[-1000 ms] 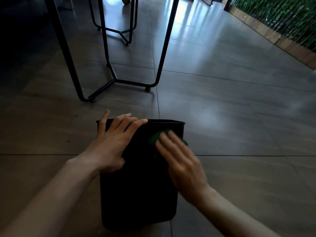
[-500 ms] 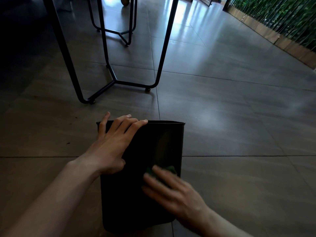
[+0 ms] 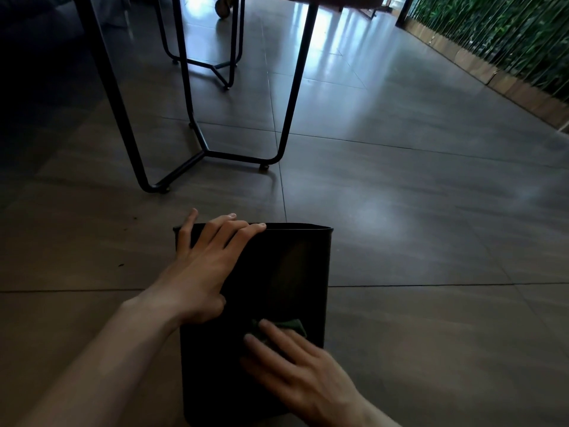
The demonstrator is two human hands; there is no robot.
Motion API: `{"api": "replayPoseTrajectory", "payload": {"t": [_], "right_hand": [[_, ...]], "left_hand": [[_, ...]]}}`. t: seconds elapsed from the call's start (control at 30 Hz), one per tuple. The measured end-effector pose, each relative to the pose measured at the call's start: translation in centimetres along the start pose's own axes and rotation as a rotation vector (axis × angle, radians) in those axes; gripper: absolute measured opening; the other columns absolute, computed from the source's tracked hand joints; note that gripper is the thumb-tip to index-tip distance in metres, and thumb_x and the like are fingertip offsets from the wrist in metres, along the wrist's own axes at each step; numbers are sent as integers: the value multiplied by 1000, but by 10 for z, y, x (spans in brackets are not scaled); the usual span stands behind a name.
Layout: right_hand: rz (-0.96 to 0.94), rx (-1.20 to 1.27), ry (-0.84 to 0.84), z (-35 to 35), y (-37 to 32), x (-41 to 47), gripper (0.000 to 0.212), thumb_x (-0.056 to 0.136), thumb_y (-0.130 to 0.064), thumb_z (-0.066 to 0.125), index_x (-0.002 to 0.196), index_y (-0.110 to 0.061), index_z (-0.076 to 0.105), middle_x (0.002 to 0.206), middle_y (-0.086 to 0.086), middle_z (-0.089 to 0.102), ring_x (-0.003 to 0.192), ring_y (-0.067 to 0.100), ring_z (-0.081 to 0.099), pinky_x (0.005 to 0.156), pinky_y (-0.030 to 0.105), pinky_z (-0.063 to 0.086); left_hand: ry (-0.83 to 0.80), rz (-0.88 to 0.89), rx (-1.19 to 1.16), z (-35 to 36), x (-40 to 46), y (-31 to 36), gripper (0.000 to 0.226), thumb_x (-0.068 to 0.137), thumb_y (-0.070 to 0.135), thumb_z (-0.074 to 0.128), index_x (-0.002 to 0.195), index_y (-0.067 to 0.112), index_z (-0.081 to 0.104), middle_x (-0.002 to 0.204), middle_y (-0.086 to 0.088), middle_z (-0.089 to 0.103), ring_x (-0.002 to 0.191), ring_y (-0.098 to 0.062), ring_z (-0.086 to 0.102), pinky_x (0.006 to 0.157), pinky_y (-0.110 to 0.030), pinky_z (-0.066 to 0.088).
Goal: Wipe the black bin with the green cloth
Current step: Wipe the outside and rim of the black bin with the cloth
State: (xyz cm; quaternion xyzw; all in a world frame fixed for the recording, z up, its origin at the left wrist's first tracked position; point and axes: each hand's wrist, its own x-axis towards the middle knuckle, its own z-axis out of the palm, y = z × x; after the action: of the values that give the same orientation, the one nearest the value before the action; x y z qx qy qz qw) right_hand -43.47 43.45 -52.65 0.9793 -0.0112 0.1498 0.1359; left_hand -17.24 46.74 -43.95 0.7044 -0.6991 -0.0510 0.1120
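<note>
Flat right hand (image 3: pixel 303 375) on green cloth (image 3: pixel 291 325) against black bin (image 3: pixel 277 272)

The black bin (image 3: pixel 286 272) lies on its side on the tiled floor, one broad, smooth side facing up, its rimmed open end pointing away from the camera and its closed base nearest it. The green cloth (image 3: pixel 291 325) is a small, dark green, crumpled piece lying flat on that upper side, toward the base end and right of the middle, only its far edge showing
</note>
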Motion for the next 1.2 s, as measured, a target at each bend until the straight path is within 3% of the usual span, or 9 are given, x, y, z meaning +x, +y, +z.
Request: {"api": "replayPoseTrajectory", "payload": {"t": [0.2, 0.27, 0.33, 0.43, 0.57, 0.8, 0.9, 1.0, 1.2], "right_hand": [[549, 171, 187, -24, 51, 39, 45, 105, -16, 41, 147, -15, 59, 158, 11, 48, 152, 34, 37, 113, 48, 48], [624, 180, 201, -26, 62, 54, 50, 101, -18, 42, 149, -13, 55, 160, 12, 46, 154, 34, 32, 118, 48, 43], [569, 153, 182, -19, 60, 58, 49, 103, -18, 44, 150, -13, 53, 160, 12, 45, 155, 37, 30, 119, 50, 41], [297, 91, 121, -2, 36, 39, 43, 106, -19, 55, 149, -17, 55, 159, 10, 47, 152, 38, 35, 115, 51, 44], [75, -3, 24, 8, 13, 7, 36, 111, -24, 50, 145, -28, 58, 157, 2, 51, 148, 34, 43, 110, 46, 50], [555, 212, 192, -18, 63, 47, 58, 96, -10, 58, 153, -19, 50, 162, 9, 43, 155, 33, 30, 118, 57, 41], [624, 245, 196, -20, 68, 62, 61, 96, -7, 61, 154, -15, 47, 163, 11, 40, 157, 35, 25, 117, 58, 41], [476, 190, 204, -5, 46, 47, 42, 108, -18, 45, 149, -13, 54, 158, 14, 47, 152, 42, 33, 114, 60, 43], [3, -8, 21, 8, 13, 0, 34, 107, -28, 56, 140, -32, 61, 152, 1, 57, 145, 35, 47, 107, 46, 52]], "left_hand": [[-9, 4, 1, -2, 1, 1, 123, 61, 23, 74, 152, 44, -6, 152, 19, 14, 152, -8, -7, 117, -55, -19], [-5, 2, -2, -2, 1, 0, 123, 62, 23, 73, 153, 44, -6, 152, 19, 14, 152, -9, -6, 117, -55, -19], [-2, -1, -3, -2, 1, 0, 121, 62, 23, 72, 153, 44, -6, 153, 19, 14, 152, -9, -6, 117, -55, -20], [-4, 4, 5, -2, 0, 0, 123, 63, 19, 71, 152, 44, -9, 154, 20, 12, 152, -8, -9, 116, -54, -22], [-4, 15, 6, -1, 0, 2, 124, 64, 18, 74, 153, 42, -10, 156, 20, 8, 152, -9, -16, 116, -55, -21], [-13, 20, -26, -1, 1, 5, 115, 68, 31, 66, 155, 36, -9, 159, 15, 8, 152, -10, -15, 121, -48, -15], [-4, 23, -50, -3, 0, 7, 109, 63, 40, 50, 156, 35, -6, 160, 13, 9, 152, -10, -13, 122, -44, -13], [17, 22, -45, -2, -2, 8, 105, 62, 42, 41, 156, 34, -3, 160, 14, 11, 153, -10, -11, 122, -39, -13], [-2, 36, -8, 0, -2, 8, 120, 62, 22, 67, 155, 35, -7, 159, 15, 8, 152, -10, -11, 122, -39, -11]]}}
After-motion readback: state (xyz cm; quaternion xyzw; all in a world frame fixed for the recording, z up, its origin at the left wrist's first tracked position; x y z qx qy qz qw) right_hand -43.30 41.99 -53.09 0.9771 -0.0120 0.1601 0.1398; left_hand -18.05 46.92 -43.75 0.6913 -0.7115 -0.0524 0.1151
